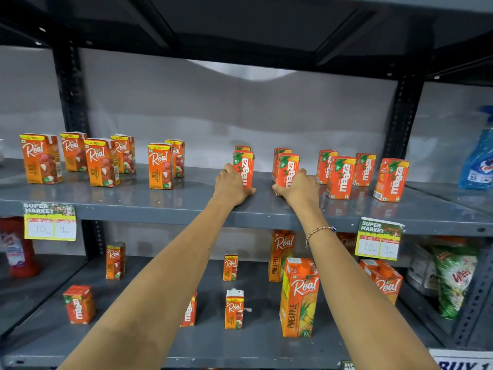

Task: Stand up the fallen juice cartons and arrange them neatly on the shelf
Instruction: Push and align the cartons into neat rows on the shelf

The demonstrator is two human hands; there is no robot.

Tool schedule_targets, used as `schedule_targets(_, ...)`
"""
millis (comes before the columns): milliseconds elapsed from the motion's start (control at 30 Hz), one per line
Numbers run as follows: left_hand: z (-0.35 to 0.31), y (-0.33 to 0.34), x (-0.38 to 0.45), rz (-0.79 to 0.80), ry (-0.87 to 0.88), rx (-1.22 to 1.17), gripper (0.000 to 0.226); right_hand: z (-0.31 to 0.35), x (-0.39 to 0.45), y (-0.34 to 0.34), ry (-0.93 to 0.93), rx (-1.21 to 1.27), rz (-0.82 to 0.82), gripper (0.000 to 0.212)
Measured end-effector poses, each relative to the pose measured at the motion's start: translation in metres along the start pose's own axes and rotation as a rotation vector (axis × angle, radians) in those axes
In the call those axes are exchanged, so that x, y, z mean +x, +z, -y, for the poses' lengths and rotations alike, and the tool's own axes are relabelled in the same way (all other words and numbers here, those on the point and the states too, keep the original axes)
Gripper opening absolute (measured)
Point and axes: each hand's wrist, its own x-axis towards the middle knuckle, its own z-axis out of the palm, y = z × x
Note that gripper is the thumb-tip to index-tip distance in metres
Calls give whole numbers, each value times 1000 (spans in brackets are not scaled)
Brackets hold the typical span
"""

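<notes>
Grey shelf (186,206), upright Real cartons (101,162), Maaza cartons (341,177)

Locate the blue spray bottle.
The blue spray bottle stands at the upper shelf's far right edge, right of the Maaza cartons.

Blue spray bottle (477,158) far right; green detergent bag (453,279) below it; red bottle (16,249) lower left; price tags (50,222) on shelf edges
</notes>
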Motion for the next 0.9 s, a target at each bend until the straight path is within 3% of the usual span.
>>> schedule_targets(467, -2, -2, -6, -11, -13, 90, 87, -1, -7, -9, 32, -1, 34, 72)
schedule_targets(567, 1, -7, -14, -88, -50, 31, 86, -13, -8, -18, 70, 42, 52, 51)
schedule_targets(633, -1, -10, -22, -172, -42, -66, 74, -32, -11, -28, 115, 78, -50, 38)
schedule_targets(700, -10, -12, -29, -194, 52, -61, 53, -52, -11, -41, 184, 142, -195, 46)
schedule_targets(767, -28, -9, -33, -121, 171, -37, 36, -67, -9, -56, 240, 129, -260, 65)
schedule_targets(833, -52, -1, -35, -26, 214, -63, 38, -72, -5, -67, 267, 82, -218, 77)
schedule_targets(900, -72, 10, -34, 61, 150, -78, 58, -74, 2, -66, 259, 65, -135, 82)
